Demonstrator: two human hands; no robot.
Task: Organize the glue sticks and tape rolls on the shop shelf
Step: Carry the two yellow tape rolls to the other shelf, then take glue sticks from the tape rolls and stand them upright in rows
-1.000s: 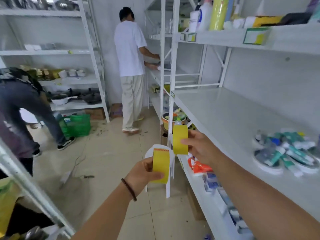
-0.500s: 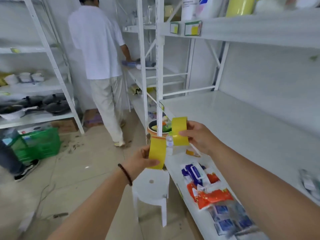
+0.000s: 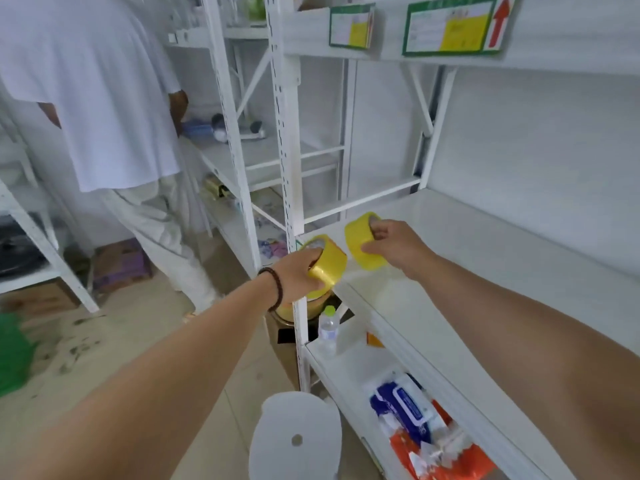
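Two yellow tape rolls: one (image 3: 327, 268) gripped in the left hand (image 3: 298, 273), one (image 3: 362, 242) gripped in the right hand (image 3: 398, 245). One small water bottle (image 3: 328, 329) stands below the left hand. Two price labels (image 3: 351, 26) hang high above the right hand. One white stool (image 3: 294, 438) sits below both hands. Beneath the right forearm lie perhaps three or four packets (image 3: 408, 407), too overlapped to count surely.

Your single head-worn wide-angle camera looks forward and down along both outstretched forearms, close to the front left corner of the white shelf (image 3: 485, 258), its upright post at centre frame and the floor to its left.
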